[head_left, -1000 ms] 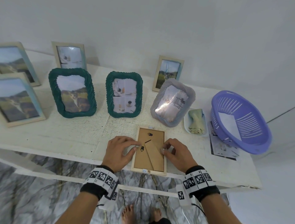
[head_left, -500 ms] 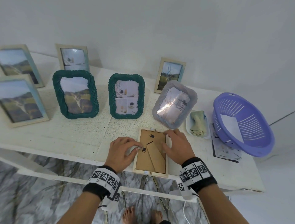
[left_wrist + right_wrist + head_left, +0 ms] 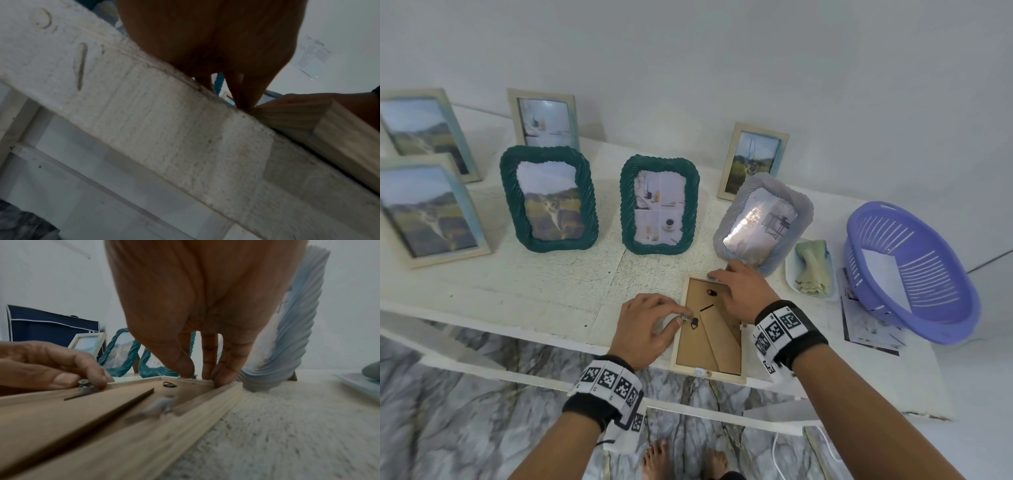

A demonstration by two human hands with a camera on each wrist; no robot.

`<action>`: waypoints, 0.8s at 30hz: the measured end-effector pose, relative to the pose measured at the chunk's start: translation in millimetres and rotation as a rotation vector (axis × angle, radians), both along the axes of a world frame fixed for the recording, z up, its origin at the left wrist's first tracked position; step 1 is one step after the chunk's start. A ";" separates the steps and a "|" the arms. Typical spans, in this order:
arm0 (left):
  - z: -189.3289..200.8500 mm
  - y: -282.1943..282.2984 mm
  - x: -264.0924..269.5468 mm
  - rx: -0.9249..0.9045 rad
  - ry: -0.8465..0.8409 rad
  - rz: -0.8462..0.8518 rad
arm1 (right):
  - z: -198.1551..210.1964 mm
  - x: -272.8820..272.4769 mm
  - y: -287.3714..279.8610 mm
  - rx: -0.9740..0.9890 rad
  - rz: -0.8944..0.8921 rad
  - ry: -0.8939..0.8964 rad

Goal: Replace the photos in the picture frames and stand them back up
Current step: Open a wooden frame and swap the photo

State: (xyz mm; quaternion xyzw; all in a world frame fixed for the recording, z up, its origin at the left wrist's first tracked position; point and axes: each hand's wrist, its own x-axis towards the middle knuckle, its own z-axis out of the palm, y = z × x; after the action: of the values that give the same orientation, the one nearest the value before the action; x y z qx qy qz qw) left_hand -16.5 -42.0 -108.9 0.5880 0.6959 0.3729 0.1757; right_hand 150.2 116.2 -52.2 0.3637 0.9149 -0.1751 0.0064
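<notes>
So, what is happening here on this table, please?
A person is working on a light wooden picture frame that lies face down at the front edge of the white table. The left hand pinches a small metal clip on the frame's left side, and the right hand presses its fingertips on the far edge. The brown backing board is still in. Other frames stand upright behind it.

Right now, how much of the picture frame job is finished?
Seven frames already stand with photos, like the green frame. In hand: a wooden frame lies face down; the left hand pinches a side clip, the right hand works its top edge. Left: standing it up.
</notes>
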 end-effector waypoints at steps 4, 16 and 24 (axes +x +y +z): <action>-0.5 0.3 -0.3 0.003 0.003 0.002 | 2.9 4.6 6.5 -0.045 0.083 0.002; -2.7 0.2 0.0 0.018 -0.006 0.014 | 11.0 13.0 15.8 -0.118 0.207 0.035; -0.1 -0.3 0.4 0.004 -0.004 0.013 | 24.0 20.3 -9.2 -0.169 -0.047 0.199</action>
State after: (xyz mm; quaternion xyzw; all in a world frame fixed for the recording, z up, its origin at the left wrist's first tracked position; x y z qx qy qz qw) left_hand -16.0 -42.3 -109.1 0.5830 0.6988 0.3765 0.1734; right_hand 170.5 107.0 -28.2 0.3640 0.8842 -0.2870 -0.0576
